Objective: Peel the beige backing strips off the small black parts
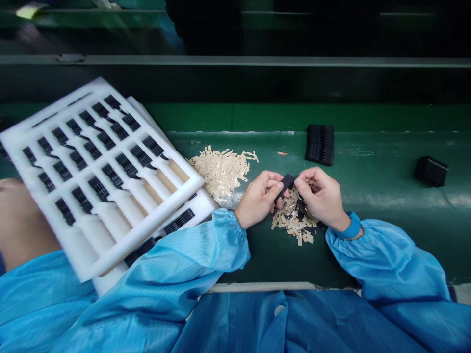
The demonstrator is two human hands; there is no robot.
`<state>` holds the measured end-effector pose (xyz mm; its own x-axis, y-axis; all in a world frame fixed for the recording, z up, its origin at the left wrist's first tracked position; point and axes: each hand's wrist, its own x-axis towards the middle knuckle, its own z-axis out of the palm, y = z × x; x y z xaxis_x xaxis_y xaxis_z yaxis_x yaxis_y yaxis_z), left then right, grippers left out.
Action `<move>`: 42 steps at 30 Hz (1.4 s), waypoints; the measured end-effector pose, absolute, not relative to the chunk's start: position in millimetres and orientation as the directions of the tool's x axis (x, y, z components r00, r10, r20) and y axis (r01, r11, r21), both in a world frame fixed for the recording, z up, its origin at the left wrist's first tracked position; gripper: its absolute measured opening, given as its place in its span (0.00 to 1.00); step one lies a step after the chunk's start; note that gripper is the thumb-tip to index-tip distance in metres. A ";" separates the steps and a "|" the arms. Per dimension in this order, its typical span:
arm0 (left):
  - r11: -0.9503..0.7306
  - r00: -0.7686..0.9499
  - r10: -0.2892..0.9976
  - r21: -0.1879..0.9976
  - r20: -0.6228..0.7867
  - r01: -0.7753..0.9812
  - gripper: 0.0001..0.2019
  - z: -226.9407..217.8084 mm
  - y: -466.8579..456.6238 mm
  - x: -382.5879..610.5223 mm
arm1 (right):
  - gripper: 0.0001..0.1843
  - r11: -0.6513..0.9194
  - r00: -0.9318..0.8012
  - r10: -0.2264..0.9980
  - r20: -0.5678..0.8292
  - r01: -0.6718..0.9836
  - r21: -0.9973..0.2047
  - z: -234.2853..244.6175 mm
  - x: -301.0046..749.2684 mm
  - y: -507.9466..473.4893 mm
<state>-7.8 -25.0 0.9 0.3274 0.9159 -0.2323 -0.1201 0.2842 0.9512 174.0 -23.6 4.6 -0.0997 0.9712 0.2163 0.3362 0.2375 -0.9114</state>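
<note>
Between the thumb and fingers of my left hand [260, 196] is a small black rectangular block [285, 185], tilted with its upper end toward my other hand. My right hand [324, 196] is closed in a pinch beside that end; what its fingertips hold, if anything, is too small to make out. Under both hands lies a heap of small pale strips [294, 225] mixed with some black pieces. Left of the hands spreads a larger pile of pale strips [221, 171]. A blue band circles my right wrist.
White foam trays [121, 206] with rows of black parts are stacked at the left, over my left sleeve. A ribbed black block [320, 144] and another black block [431, 171] stand on the green surface [386, 201]. Another person's arm [25, 225] shows at the far left.
</note>
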 end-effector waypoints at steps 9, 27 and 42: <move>0.240 0.242 0.944 0.970 -0.222 -0.044 0.06 1.3 -27.9 -5.6 | 0.03 0.270 -0.034 0.957 0.289 0.480 -0.835 1.7 173.5 -28.0; 0.260 0.303 0.930 0.956 -0.210 -0.136 0.10 5.4 -28.3 -8.2 | 0.14 0.008 -0.108 0.994 -0.010 0.166 -0.986 13.0 167.4 -23.2; 0.392 0.388 0.884 0.866 -0.261 -0.311 0.17 11.1 -28.2 -12.8 | 0.14 -0.028 -0.110 0.993 -0.037 0.082 -0.996 16.0 169.4 -20.2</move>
